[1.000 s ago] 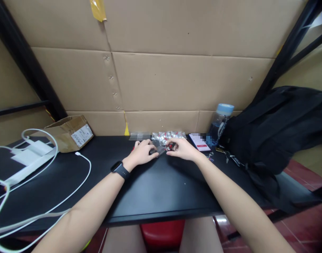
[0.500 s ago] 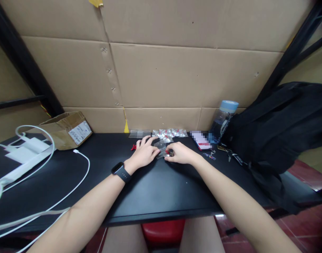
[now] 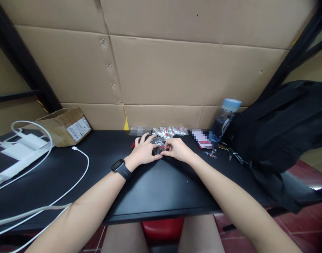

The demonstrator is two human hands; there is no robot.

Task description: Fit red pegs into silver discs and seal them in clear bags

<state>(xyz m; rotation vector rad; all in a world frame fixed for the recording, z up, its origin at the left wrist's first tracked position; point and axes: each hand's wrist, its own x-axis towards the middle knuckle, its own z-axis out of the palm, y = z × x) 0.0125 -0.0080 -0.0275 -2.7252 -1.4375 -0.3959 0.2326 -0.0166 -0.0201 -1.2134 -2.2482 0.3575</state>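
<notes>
My left hand [image 3: 143, 151], with a dark watch on its wrist, rests on the black table. Its thumb and forefinger hold a small clear plastic bag [image 3: 157, 141], while the other fingers are spread. Close beside it, my right hand [image 3: 178, 149] pinches a small red item [image 3: 165, 149] at the bag's near side. The fingers partly cover that item, so its kind is unclear. Left of my left fingers lies another small red piece [image 3: 133, 144]. Several clear packets with red and silvery contents [image 3: 173, 131] lie in a row behind the hands.
Flat clear bags [image 3: 139, 131] lie by the cardboard wall [image 3: 161, 77]. An open cardboard box [image 3: 63, 128], white cables and a power strip [image 3: 26, 158] occupy the left. At right are a blurred phone [image 3: 202, 138], keys [image 3: 230, 154], a water bottle [image 3: 225, 121] and a black backpack [image 3: 276, 126].
My right hand has turned and moved its fingertips closer to my left thumb, bringing the red item against the bag. The view has shifted slightly.
</notes>
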